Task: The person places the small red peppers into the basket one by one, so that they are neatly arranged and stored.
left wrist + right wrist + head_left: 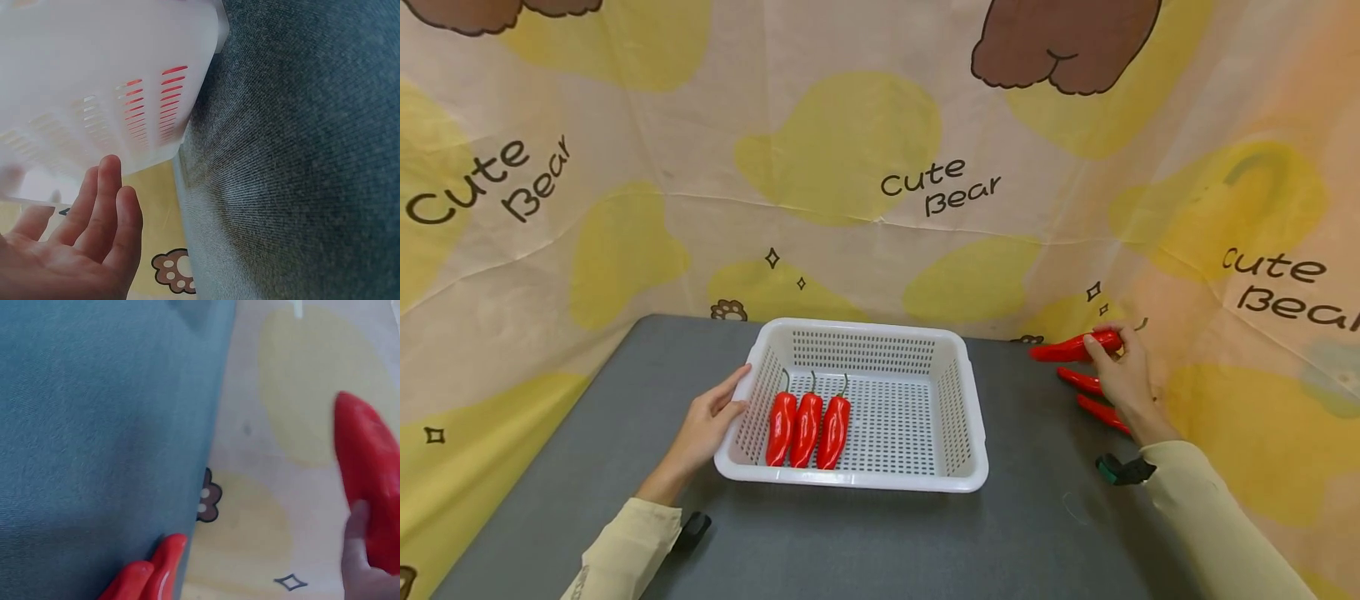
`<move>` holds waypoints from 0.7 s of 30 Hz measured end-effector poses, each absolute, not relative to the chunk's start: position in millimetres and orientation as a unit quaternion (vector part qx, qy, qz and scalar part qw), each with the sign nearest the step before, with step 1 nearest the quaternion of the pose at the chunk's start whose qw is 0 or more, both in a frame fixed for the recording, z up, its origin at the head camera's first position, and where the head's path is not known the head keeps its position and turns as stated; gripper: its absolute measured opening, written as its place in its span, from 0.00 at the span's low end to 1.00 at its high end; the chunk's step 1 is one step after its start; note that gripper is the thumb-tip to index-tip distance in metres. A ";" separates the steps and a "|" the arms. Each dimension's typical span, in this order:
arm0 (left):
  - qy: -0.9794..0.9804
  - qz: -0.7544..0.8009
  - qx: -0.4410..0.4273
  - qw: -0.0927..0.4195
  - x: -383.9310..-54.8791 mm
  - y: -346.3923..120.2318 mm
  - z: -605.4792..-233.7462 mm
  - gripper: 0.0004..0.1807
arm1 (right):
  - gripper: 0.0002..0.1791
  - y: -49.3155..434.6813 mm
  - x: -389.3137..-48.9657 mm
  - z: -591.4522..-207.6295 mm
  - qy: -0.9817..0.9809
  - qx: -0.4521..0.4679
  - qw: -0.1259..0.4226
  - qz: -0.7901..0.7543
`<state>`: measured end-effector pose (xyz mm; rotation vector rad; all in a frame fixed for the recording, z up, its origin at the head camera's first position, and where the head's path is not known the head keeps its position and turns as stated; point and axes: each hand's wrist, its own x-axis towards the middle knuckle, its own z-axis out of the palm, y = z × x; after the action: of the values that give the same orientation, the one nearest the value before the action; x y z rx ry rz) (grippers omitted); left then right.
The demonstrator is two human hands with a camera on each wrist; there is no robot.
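A white plastic basket with perforated walls holds three red chili peppers side by side at its left. My left hand is at the basket's left rim, its thumb and index finger gripping the edge. In the left wrist view the other fingers of that hand extend along the outside of the basket wall. At the far right, my right hand pinches a red chili pepper between thumb and fingers, its stem pointing right. Beneath that hand lie two more chili peppers, partly hidden by it.
The grey table carries everything. A yellow and cream cloth printed with bears and lettering hangs behind the table and along its sides. Dark wrist devices sit on both sleeves.
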<state>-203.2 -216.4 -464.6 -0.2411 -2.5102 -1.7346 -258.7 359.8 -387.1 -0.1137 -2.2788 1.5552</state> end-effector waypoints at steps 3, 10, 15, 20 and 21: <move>-0.818 -0.568 -0.080 0.041 -203.3 -216.2 -464.0 0.30 | 0.12 356.0 -258.2 -387.2 -0.830 0.033 0.166 0.532; -0.816 -0.572 -0.076 0.036 -203.7 -215.4 -462.8 0.30 | 0.11 338.7 -257.9 -379.7 -0.840 0.061 0.161 0.514; -0.815 -0.573 -0.077 0.036 -203.8 -215.6 -462.1 0.30 | 0.08 329.0 -257.5 -374.4 -0.835 0.050 0.135 0.530; -0.816 -0.572 -0.076 0.039 -203.3 -215.5 -462.3 0.30 | 0.19 324.5 -258.6 -373.1 -0.833 0.115 0.137 0.524; -0.815 -0.573 -0.075 0.038 -203.3 -215.6 -462.3 0.30 | 0.24 323.7 -258.4 -372.5 -0.833 0.125 0.137 0.521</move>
<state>-203.3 -215.6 -462.3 -0.2309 -2.5013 -1.7562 -258.4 323.7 -372.5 0.3619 -2.4112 1.5059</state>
